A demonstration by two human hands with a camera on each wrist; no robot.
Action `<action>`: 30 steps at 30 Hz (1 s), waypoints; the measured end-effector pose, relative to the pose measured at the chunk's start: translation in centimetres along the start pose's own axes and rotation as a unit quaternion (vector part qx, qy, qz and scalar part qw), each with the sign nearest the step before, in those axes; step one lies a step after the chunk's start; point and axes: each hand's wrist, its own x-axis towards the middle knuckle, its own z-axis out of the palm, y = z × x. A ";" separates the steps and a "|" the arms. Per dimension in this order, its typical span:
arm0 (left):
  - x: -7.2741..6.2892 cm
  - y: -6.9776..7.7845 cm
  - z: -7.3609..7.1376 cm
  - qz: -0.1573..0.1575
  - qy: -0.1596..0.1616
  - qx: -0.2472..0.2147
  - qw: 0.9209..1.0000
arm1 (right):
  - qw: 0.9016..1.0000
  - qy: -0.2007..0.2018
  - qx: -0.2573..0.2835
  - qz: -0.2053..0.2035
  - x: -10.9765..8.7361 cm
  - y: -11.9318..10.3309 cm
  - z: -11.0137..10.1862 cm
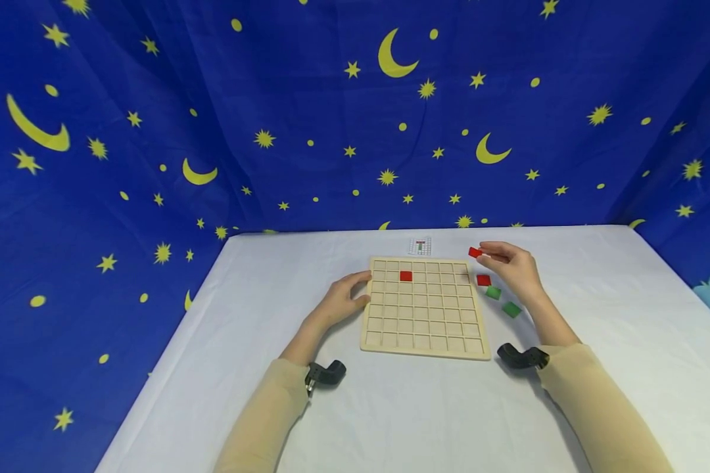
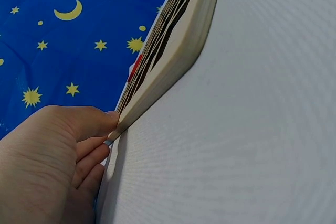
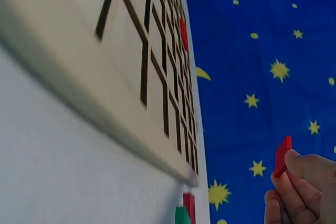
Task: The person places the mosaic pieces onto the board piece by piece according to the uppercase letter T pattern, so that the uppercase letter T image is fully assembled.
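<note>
A pale wooden grid board (image 1: 422, 315) lies flat on the white table, with one red square tile (image 1: 405, 276) in a cell of its second row. My left hand (image 1: 338, 301) touches the board's left edge, thumb and fingers spread apart along it. Off the board's upper right corner, my right hand (image 1: 517, 270) pinches another red square tile (image 3: 283, 156) between thumb and fingers, raised above the table. Below that hand, a red tile (image 1: 483, 280) and two green tiles, one nearer (image 1: 511, 309) and one farther (image 1: 494, 292), lie beside the board's right edge.
Behind the board lies a small printed grid card (image 1: 420, 246) with a red and green pattern. A blue curtain (image 1: 331, 118) with yellow moons and stars hangs behind and beside the white-covered table (image 1: 414, 414). A black camera mount sits on each wrist.
</note>
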 end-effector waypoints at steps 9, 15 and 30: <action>0.0 0.2 -0.1 -0.005 -0.003 0.002 1.000 | 1.000 -0.027 0.012 0.010 -1.6 -5.7 0.9; 0.0 0.2 0.0 -0.008 -0.002 0.001 1.000 | 0.999 -0.045 0.016 -0.011 -1.5 -6.5 2.0; 0.1 0.1 0.0 -0.004 -0.003 0.005 1.000 | 0.995 -0.067 0.060 -0.037 -1.2 -7.6 4.5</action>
